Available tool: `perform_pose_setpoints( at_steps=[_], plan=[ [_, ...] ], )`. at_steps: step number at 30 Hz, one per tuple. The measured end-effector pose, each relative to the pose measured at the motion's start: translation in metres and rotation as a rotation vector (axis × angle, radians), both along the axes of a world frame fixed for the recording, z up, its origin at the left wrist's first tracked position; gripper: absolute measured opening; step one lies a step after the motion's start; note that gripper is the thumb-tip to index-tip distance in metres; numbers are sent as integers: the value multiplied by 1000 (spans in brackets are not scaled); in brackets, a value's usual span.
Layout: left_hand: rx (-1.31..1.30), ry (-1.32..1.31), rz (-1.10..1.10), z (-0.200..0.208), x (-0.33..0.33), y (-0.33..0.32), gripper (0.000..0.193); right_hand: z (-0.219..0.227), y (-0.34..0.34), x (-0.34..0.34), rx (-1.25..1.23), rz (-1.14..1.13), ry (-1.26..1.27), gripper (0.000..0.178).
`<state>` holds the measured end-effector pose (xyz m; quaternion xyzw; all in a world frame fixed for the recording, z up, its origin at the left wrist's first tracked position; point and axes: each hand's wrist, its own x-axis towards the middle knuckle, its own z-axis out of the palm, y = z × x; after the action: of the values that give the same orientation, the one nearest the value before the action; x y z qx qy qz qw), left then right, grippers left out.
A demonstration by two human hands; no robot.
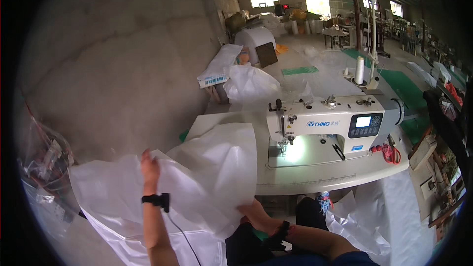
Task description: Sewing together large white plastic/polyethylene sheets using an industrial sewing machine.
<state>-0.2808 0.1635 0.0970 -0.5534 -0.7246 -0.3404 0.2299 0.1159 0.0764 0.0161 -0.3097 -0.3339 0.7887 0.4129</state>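
Note:
A large white sheet of shiny, plastic-like fabric (197, 182) spreads over the left end of the sewing table and hangs down across my lap. My left hand (150, 168) is at the sheet's left part, fingers pointing up and apart, slightly blurred; it seems to rest against the fabric rather than grip it. At the sheet's lower right edge, my right hand (246, 210) is closed on the fabric, and its fingertips are hidden behind the fold. To the right stands a white sewing machine (320, 124), its lamp lit over the needle area, apart from the sheet.
Red-handled scissors (391, 154) and black thread snips (339, 152) lie on the sewing table (315, 184). A thread cone (360, 70) stands behind the machine. More white material (362, 224) hangs at lower right. Clear plastic bags (47, 202) sit at far left, beside the wall (123, 69).

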Motion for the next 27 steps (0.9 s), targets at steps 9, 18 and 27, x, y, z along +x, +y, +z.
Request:
perform_pose_setpoints(
  at_steps=[9, 18, 27],
  plan=[
    [-866, 96, -181, -110, 180, 88, 64, -17, -33, -11, 335, 75, -264, 57],
    [-657, -315, -680, -51, 222, 92, 65, -46, -20, -20, 655, 271, -664, 49],
    [-553, -175, -504, -115, 201, 94, 25, -45, -1, 7, -52, 591, -317, 41]
  ],
)
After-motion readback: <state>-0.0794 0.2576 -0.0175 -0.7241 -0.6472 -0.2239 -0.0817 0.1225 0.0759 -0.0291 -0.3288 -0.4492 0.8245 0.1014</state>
